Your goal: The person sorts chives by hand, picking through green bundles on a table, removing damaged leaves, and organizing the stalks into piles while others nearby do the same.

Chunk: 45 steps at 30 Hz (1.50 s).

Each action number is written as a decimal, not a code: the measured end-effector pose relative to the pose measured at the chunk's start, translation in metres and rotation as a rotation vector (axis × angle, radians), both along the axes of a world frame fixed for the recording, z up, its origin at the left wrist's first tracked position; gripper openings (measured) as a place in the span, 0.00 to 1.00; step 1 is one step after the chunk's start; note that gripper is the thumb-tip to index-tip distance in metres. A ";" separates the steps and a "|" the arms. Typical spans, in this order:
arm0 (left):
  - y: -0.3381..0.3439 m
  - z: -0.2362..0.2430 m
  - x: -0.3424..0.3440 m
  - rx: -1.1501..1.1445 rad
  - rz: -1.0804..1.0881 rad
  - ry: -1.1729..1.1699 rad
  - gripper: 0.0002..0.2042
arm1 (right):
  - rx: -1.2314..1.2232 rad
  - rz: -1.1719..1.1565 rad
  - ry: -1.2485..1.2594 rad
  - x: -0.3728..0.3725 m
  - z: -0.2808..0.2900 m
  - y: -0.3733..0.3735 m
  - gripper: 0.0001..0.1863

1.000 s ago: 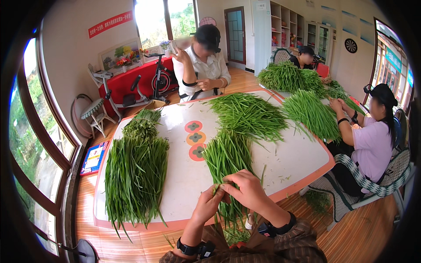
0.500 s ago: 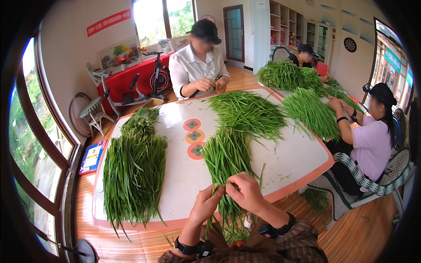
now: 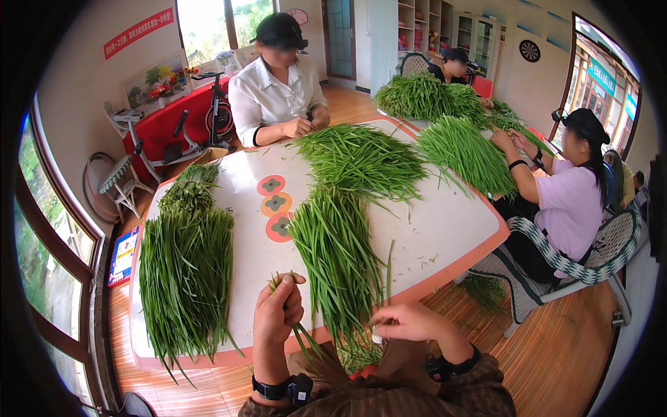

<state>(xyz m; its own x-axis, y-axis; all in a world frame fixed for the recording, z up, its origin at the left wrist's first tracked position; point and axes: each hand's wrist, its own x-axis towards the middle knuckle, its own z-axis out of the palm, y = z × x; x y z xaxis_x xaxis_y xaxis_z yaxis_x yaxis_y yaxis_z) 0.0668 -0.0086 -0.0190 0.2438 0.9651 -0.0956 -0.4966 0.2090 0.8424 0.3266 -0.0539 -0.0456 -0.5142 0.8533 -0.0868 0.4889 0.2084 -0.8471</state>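
Observation:
My left hand (image 3: 279,309) is closed around a few green chives (image 3: 306,338), whose leaves hang below the fist toward my lap. Over the near table edge, my right hand (image 3: 411,325) has its fingers stretched out to the left and apart, with nothing visible in them. It is close to the lower ends of a long chive pile (image 3: 337,254) lying in front of me. To the left on the white table lies another large chive pile (image 3: 184,278), with a smaller bunch (image 3: 189,189) above it.
More chives (image 3: 361,161) lie beyond my pile, and others (image 3: 465,154) at the right. A person in white (image 3: 278,97) stands across the table (image 3: 253,240); one in pink (image 3: 573,201) sits right, another (image 3: 451,66) farther back. Cut bits (image 3: 358,354) lie below the near edge.
My hands, together over the near chive pile before, have parted. The left has moved left with the chives; the right has dropped lower and opened. The whole view has shifted slightly.

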 end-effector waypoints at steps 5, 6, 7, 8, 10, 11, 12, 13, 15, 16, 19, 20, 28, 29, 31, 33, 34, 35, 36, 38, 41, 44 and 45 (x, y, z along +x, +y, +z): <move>-0.002 0.001 0.012 -0.004 0.000 0.035 0.10 | 0.482 -0.578 -0.122 0.024 -0.027 0.023 0.10; -0.002 0.000 0.012 -0.006 -0.008 0.047 0.10 | 0.427 -0.558 -0.251 0.022 -0.026 0.031 0.12; -0.002 -0.001 0.013 -0.004 -0.021 0.057 0.10 | 0.374 -0.542 -0.382 0.022 -0.024 0.038 0.14; -0.002 -0.002 0.014 -0.005 -0.025 0.061 0.10 | 0.290 -0.528 -0.398 0.019 -0.022 0.043 0.17; -0.002 -0.005 0.016 -0.016 -0.054 0.063 0.10 | 0.292 -0.509 -0.452 0.015 -0.027 0.052 0.18; -0.003 -0.005 0.017 -0.016 -0.057 0.066 0.10 | 0.296 -0.485 -0.510 0.015 -0.030 0.055 0.18; -0.004 -0.005 0.018 -0.022 -0.072 0.052 0.10 | 0.294 -0.488 -0.508 0.016 -0.032 0.057 0.18; -0.005 -0.005 0.017 -0.030 -0.084 0.039 0.10 | 0.341 -0.465 -0.538 0.016 -0.033 0.059 0.18; -0.005 -0.007 0.017 -0.026 -0.086 0.030 0.10 | 0.387 -0.442 -0.569 0.017 -0.032 0.061 0.17; -0.004 -0.007 0.017 -0.029 -0.071 0.030 0.10 | 0.316 -0.421 -0.591 0.016 -0.027 0.063 0.16; -0.003 -0.011 0.014 -0.038 -0.039 0.024 0.10 | 0.283 -0.448 -0.479 0.016 -0.025 0.060 0.14; -0.004 -0.013 0.012 -0.043 -0.024 0.022 0.10 | 0.315 -0.498 -0.342 0.014 -0.025 0.058 0.13; 0.003 -0.023 0.026 -0.112 -0.136 -0.044 0.16 | 0.255 -0.343 0.120 -0.030 0.009 0.012 0.09; 0.004 -0.024 0.027 -0.104 -0.138 -0.062 0.17 | 0.247 -0.302 0.130 -0.036 0.010 0.008 0.09; 0.005 -0.027 0.027 -0.094 -0.139 -0.095 0.17 | 0.363 -0.220 0.072 -0.046 0.009 0.003 0.09; 0.005 -0.022 0.026 -0.063 -0.137 -0.087 0.16 | 0.396 -0.138 0.065 -0.053 0.007 0.001 0.08; 0.005 -0.022 0.027 -0.087 -0.131 -0.071 0.14 | 0.378 -0.112 0.028 -0.054 0.006 0.000 0.09; 0.006 -0.021 0.026 -0.111 -0.128 -0.056 0.12 | 0.381 -0.110 0.030 -0.055 0.002 0.002 0.09; 0.007 -0.022 0.025 -0.106 -0.112 -0.038 0.10 | 0.394 -0.078 0.062 -0.055 -0.002 0.005 0.09; 0.007 -0.025 0.021 -0.087 -0.058 -0.037 0.11 | 0.291 -0.046 0.118 -0.052 0.001 0.010 0.10; 0.007 -0.027 0.013 -0.056 0.031 0.035 0.13 | 0.222 -0.210 0.017 -0.038 0.011 0.044 0.14; 0.008 -0.027 0.014 -0.051 0.090 0.077 0.13 | 0.472 -0.462 -0.052 -0.027 0.012 0.088 0.13; 0.008 -0.028 0.016 -0.058 0.059 0.031 0.13 | 0.507 -0.476 -0.109 -0.027 0.012 0.104 0.12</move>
